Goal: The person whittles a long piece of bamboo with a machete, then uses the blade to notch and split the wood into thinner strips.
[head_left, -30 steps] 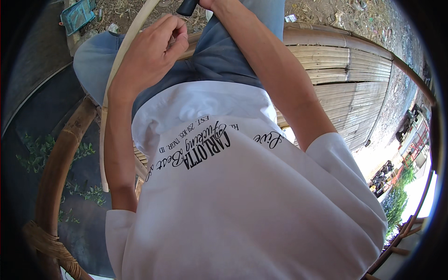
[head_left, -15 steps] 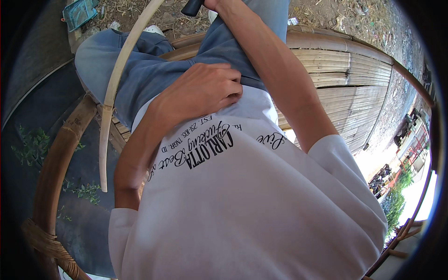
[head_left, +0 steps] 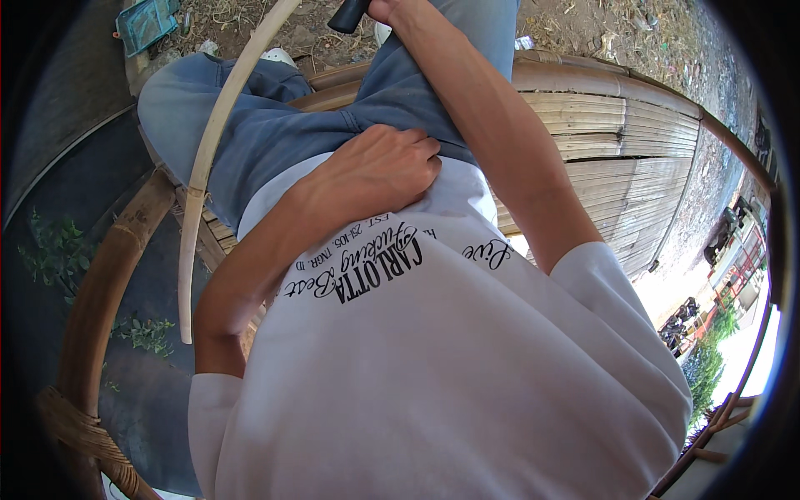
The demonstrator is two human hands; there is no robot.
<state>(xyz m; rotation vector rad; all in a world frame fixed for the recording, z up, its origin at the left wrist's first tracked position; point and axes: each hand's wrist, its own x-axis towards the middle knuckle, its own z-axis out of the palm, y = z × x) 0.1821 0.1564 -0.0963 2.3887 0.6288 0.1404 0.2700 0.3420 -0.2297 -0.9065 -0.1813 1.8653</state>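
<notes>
My left hand (head_left: pixel 385 165) lies against my belly at the hem of my white shirt (head_left: pixel 467 358), knuckles up and fingers bent together. Its fingertips are tucked out of sight, so whether they pinch anything is hidden. At the top edge, my right hand (head_left: pixel 382 8) is mostly cut off by the frame; it is closed at the end of a black handle (head_left: pixel 348 15), whose other parts are out of view. A long pale curved strip of bamboo (head_left: pixel 218 117) with a node crosses my left thigh, beside my left forearm. Its upper end leaves the picture.
I sit on a slatted bamboo bench (head_left: pixel 617 125) with a curved bamboo armrest (head_left: pixel 92 333) at the left. Beyond my jeans (head_left: pixel 179 108) lies littered dirt ground (head_left: pixel 575 29) with a teal plastic tray (head_left: pixel 147 27). Small green plants (head_left: pixel 146 333) show past the armrest.
My left hand has shifted slightly toward my lap and to the right, and its elbow has moved a little left. The strip and my right arm stay nearly in place.
</notes>
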